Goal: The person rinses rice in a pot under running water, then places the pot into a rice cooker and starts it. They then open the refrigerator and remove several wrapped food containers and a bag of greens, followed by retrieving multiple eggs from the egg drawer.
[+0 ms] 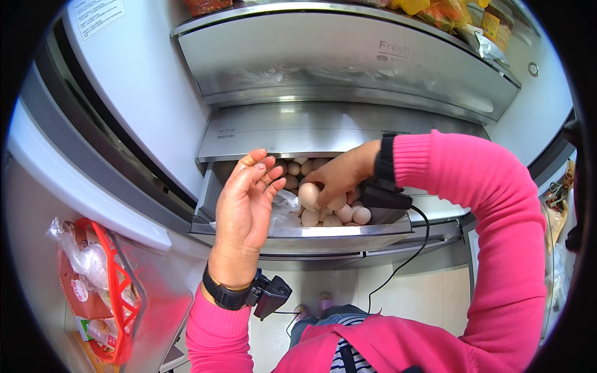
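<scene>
Several light-brown eggs (pixel 344 213) lie in an open refrigerator drawer (pixel 336 231), beside a crumpled clear plastic bag (pixel 282 210). My right hand (pixel 336 177) reaches into the drawer from the right, its thumb and fingers around an egg (pixel 308 195); another egg shows under the palm, and whether that one is held too I cannot tell. My left hand (pixel 249 205) is raised over the drawer's left part, palm turned up and inward, fingers bent and apart, holding nothing. Both wrists wear black straps with small devices.
Above the egg drawer is a metallic shelf front (pixel 298 128), and higher a closed translucent drawer (pixel 345 60). Packaged food (pixel 494 28) sits at the top right. The left door's bin (pixel 154 289) holds a red plastic basket (pixel 114 289) and bags. A black cable (pixel 426 242) hangs from my right wrist.
</scene>
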The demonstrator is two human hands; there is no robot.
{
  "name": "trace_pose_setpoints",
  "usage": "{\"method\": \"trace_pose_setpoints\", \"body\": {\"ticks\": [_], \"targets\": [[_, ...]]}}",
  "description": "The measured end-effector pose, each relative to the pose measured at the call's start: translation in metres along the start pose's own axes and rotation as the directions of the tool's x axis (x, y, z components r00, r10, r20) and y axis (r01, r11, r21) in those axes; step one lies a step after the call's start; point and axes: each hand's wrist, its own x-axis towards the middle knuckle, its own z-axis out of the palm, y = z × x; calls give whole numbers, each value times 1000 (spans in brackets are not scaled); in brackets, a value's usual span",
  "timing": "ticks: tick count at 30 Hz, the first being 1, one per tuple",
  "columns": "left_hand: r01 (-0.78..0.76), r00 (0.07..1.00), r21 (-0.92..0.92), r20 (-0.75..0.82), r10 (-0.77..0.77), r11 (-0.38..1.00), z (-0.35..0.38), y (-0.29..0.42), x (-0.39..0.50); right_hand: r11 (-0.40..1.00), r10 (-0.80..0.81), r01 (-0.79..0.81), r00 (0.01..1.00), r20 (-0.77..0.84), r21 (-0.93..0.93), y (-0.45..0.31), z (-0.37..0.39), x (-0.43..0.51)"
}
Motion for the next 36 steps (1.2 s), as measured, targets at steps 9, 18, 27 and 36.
{"method": "trace_pose_setpoints", "body": {"ticks": [9, 18, 27, 36], "targets": [[101, 967, -233, 253, -40, 967, 35, -22, -23, 871, -491, 447, 778, -392, -204, -58, -2, -55], [89, 996, -357, 21, -87, 930, 23, -26, -22, 886, -441, 430, 662, -606, -176, -49, 35, -63], [141, 988, -342, -14, -155, 929, 24, -18, -25, 869, -355, 490, 710, -609, 65, -33, 45, -79], [238, 968, -229, 130, -213, 944, 29, -18, -37, 851, -410, 523, 621, -668, -37, -41, 38, -72]]}}
